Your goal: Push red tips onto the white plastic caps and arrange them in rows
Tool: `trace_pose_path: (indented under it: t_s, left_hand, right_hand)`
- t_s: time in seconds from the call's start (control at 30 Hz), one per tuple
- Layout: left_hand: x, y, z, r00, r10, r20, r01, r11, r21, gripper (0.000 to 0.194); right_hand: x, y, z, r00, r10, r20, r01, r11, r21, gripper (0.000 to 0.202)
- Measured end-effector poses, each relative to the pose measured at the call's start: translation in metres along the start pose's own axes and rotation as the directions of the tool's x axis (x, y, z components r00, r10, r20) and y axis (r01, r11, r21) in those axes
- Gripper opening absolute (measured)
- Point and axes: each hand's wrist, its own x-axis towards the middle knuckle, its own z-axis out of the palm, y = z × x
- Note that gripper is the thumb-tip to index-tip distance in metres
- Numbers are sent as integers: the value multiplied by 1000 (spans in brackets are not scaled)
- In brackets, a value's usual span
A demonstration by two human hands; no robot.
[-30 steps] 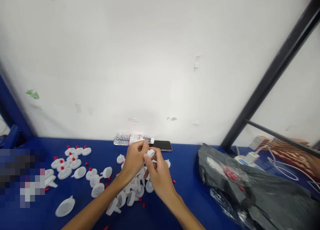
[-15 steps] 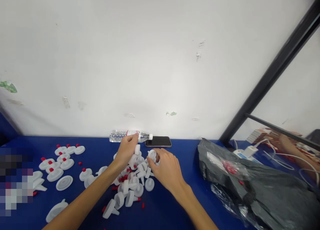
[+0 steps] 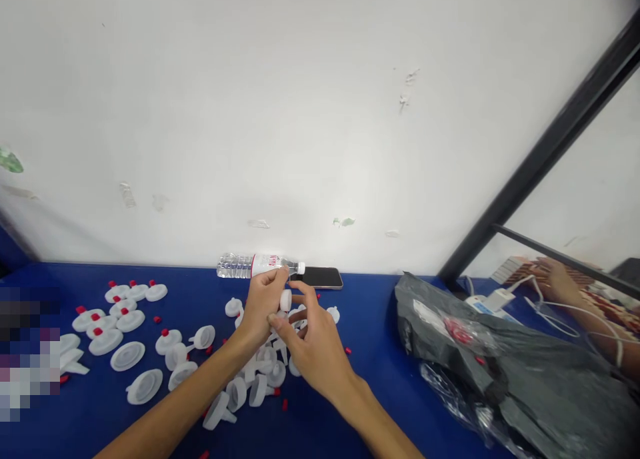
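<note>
My left hand (image 3: 262,307) is closed on a small white plastic piece (image 3: 285,300) above the heap. Close beside it, my right hand (image 3: 314,336) has its fingers apart, with thumb and fingertips around the held piece; nothing else shows in it. Below both hands lies a pile of white funnel-like parts (image 3: 258,390), some with red caps. White discs with red caps (image 3: 106,340) stand on the left of the blue table (image 3: 370,386).
A water bottle (image 3: 235,266) and a phone (image 3: 323,278) lie by the wall. A grey plastic bag (image 3: 545,372) covers the right side. Behind the black frame (image 3: 540,149) are a charger (image 3: 497,300), cables and another person's arm (image 3: 560,282).
My right hand has moved left to meet my left hand, and the white part it held is no longer visible in it. My left hand has shifted slightly right.
</note>
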Motion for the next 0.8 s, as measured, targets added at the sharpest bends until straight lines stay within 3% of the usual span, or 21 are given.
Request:
trace_pose_path:
  t_s: [0.23, 0.6, 0.8]
  left_hand:
    - [-10, 11, 8, 990, -110, -91, 90, 977, -196, 58]
    - [-9, 9, 13, 923, -304, -237, 211, 913, -349, 48]
    - [-17, 15, 16, 936, -304, -177, 224, 903, -366, 48]
  right_hand:
    - [0, 3, 6, 999, 27, 31, -33, 975, 220, 43]
    - [2, 11, 6, 999, 35, 26, -40, 973, 229, 36]
    - [1, 8, 5, 998, 59, 29, -63, 982, 179, 42]
